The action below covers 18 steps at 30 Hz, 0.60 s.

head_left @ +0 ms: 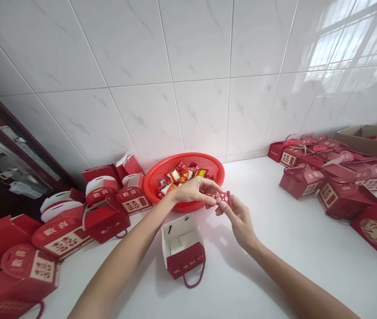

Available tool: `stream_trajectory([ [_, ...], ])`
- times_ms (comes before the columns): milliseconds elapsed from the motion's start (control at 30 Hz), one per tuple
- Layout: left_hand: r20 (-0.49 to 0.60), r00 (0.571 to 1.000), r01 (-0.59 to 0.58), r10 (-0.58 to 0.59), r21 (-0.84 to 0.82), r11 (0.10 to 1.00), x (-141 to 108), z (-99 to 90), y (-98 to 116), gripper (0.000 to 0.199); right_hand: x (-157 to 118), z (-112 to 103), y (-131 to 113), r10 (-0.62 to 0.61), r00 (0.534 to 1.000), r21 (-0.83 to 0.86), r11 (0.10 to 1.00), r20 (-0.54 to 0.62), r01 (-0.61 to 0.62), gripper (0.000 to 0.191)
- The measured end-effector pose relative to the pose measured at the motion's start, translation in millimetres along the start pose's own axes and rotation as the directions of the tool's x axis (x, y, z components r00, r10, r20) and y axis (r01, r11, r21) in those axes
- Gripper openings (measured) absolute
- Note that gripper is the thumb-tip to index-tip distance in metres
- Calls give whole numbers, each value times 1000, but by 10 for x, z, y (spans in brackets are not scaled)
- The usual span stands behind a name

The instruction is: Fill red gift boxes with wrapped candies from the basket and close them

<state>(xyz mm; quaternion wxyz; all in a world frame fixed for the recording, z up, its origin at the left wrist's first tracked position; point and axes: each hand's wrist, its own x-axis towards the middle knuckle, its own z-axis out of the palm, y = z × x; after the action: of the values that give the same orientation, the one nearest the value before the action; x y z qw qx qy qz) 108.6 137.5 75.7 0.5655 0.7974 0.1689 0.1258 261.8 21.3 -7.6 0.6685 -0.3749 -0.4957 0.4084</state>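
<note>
A small red wrapped candy (219,200) with white patterns is held between both hands, at the front right rim of a red plastic basket (151,170). My left hand (195,189) grips its left end, and my right hand (238,217) pinches its right end. Several wrapped sweets (183,173) in red, yellow and white lie in the basket. Just in front of the basket stands an open red box (185,261) with a white inside and a red cord handle. No sweets are visible inside it.
Several red boxes (64,232), some with open lids, line the left side. More red boxes (344,195) crowd the right, beside a brown cardboard carton (367,139). A tiled wall (201,106) rises behind the white table (261,283).
</note>
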Motion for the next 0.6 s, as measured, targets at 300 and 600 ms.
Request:
stream_trajectory([
  [300,-30,999,-27,27,-21,999,40,21,-92,39,20,-28,-40,33,999,14,999,4,-33,32],
  [600,-82,997,1,6,84,996,7,74,-86,40,27,-44,-54,2,999,-13,1000,-38,-2,29],
])
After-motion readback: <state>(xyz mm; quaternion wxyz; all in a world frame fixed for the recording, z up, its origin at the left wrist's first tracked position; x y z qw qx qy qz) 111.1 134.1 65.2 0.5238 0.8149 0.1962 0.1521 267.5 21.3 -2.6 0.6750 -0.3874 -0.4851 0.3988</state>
